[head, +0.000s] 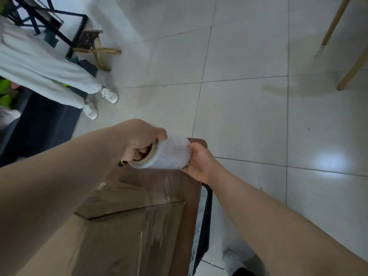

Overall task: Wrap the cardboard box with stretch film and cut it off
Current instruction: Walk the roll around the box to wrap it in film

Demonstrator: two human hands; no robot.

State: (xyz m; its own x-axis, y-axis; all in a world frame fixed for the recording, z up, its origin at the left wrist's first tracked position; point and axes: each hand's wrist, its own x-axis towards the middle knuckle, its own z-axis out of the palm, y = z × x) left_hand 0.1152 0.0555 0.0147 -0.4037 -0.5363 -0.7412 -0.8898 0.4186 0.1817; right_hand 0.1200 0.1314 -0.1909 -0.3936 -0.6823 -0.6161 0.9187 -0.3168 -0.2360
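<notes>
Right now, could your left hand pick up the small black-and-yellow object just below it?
Probably not yet. The small black-and-yellow object lies beside the left hand, but its fingers are curled into the cardboard core of the white stretch-film roll; they would have to let go first.

pale floor tiles point(249, 106) fill the view. at left, light trousers point(39, 64) and white sneakers point(109, 95) stand near a small wooden stool point(93, 43). wooden legs point(334, 20) cross the upper right.
</notes>
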